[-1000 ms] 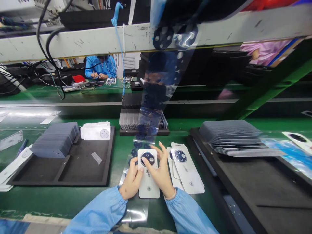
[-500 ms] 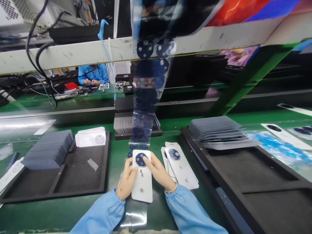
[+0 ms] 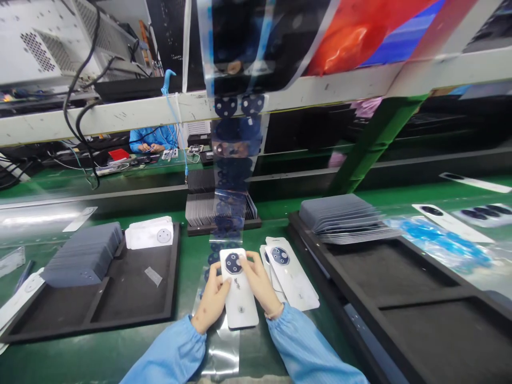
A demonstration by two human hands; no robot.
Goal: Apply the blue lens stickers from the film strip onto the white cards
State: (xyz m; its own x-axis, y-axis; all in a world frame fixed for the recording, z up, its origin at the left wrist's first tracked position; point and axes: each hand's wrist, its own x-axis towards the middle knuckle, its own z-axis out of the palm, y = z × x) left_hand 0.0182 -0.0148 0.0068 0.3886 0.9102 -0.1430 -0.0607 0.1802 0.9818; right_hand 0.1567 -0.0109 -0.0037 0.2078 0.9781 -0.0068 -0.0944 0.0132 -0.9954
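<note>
Between my two hands is a white phone back cover point(image 3: 242, 306) with a dark round camera decoration point(image 3: 233, 263) near its top. My left hand point(image 3: 212, 298) grips its left edge, thumb on the front face. On the other side my right hand point(image 3: 259, 282) holds the upper right edge, its thumb by the dark camera piece. Just right of my right hand lie a few more white covers point(image 3: 294, 280) with dark camera pieces, overlapping on the green bench. A clear film strip point(image 3: 234, 208) carrying dark round pieces hangs down behind the held cover.
At left a black tray point(image 3: 132, 314) holds grey panels point(image 3: 82, 253) and white covers point(image 3: 150, 233). The right black tray point(image 3: 400, 272) bears a stack of grey panels point(image 3: 344, 213). Behind stands a rack of thin panels point(image 3: 200, 209). Blue plastic film point(image 3: 444, 242) lies far right. A person in blue point(image 3: 154, 140) sits beyond.
The camera view has shifted, so the bench scene sits a little lower and further left. The held cover is slightly more tilted, still in both hands.
</note>
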